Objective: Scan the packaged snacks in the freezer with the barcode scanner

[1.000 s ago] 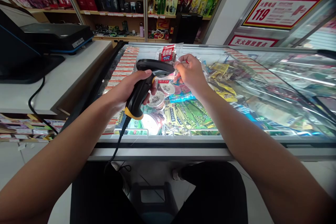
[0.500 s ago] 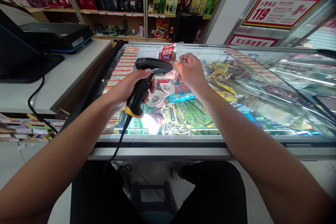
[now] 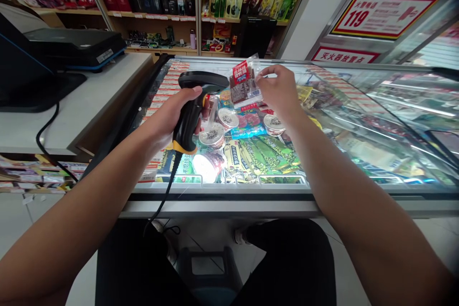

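The clear packet with a red label (image 3: 242, 92) is raised above the glass-topped freezer (image 3: 229, 208), tilted, its edge pinched between the fingers of the right hand (image 3: 281, 88). Just left of it, the left hand (image 3: 171, 114) is wrapped around the handle of a black and yellow scanner (image 3: 188, 126), whose head points toward the packet. Round tubs (image 3: 212, 135) and green packets (image 3: 266, 152) lie below in the freezer, with a white counter (image 3: 118, 85) to the left and stocked shelves (image 3: 152, 16) behind.
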Available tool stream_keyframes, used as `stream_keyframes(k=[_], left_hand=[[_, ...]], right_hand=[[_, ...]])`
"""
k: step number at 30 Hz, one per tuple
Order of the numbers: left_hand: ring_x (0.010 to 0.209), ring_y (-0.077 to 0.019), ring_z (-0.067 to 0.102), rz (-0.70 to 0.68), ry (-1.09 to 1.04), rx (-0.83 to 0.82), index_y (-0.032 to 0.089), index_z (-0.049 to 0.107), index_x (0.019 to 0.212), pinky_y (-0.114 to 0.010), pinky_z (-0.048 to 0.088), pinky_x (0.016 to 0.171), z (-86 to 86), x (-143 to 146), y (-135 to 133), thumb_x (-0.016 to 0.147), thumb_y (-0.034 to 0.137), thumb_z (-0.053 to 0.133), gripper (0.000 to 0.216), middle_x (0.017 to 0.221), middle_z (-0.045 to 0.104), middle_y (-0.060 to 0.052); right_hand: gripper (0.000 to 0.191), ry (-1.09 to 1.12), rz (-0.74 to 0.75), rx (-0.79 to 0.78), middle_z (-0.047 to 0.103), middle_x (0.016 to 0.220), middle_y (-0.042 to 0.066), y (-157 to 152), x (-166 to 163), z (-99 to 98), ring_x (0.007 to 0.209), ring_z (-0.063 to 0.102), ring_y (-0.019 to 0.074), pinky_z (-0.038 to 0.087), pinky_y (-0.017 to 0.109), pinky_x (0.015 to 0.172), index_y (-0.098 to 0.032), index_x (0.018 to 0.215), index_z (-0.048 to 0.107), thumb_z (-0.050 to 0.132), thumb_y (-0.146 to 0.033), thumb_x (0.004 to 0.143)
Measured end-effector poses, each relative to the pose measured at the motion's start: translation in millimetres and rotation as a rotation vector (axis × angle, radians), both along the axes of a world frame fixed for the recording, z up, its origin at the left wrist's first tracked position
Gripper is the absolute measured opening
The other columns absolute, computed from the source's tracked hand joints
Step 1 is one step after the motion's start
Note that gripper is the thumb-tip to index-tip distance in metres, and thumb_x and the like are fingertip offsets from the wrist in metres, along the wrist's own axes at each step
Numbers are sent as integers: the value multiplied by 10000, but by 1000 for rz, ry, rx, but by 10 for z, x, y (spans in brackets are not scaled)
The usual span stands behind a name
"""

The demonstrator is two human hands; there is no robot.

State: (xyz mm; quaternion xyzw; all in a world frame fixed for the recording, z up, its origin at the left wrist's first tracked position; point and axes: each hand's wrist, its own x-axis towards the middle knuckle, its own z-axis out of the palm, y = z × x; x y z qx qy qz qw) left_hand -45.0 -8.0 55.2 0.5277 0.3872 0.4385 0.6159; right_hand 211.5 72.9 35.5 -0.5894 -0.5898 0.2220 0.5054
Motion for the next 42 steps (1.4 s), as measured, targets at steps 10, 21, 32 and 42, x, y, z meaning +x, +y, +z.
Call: stream_keyframes(k=[10,21,32,42], left_hand=[[464,-125,532,74,19,-41,148,646,1042,-263,465,465,-48,-14,92,866,489,512,406,732,616,-47],[525,-150,550,125,96,-35,162,613,1026,-301,480,518,-86,-3,119,849,522,496,418,770,609,-62],[548,-155,550,133,95,-21,155,607,1041,-312,477,532,-57,1,86,829,523,514,435,776,574,-73],[938,-283,696,408,176,126,187,664,1118,-362,593,719,-124,-77,204,831,534,581,458,947,693,-95]], right_hand=[[137,-547,27,-44,739,877,115,4,37,-90,834,692,289,532,433,814,-172,917,734,643,-222,829],[471,-906,555,-166,696,1249,149,-379,-292,-3,1081,661,327,529,448,855,-201,1296,695,562,-469,932],[747,-1089,333,-331,651,1355,195,-429,-311,-86,1099,654,433,531,531,771,-203,1467,580,443,-712,937],[488,-232,457,-448,752,1053,153,-402,-509,-63,765,727,232,583,367,634,-190,946,704,487,-623,1005]])
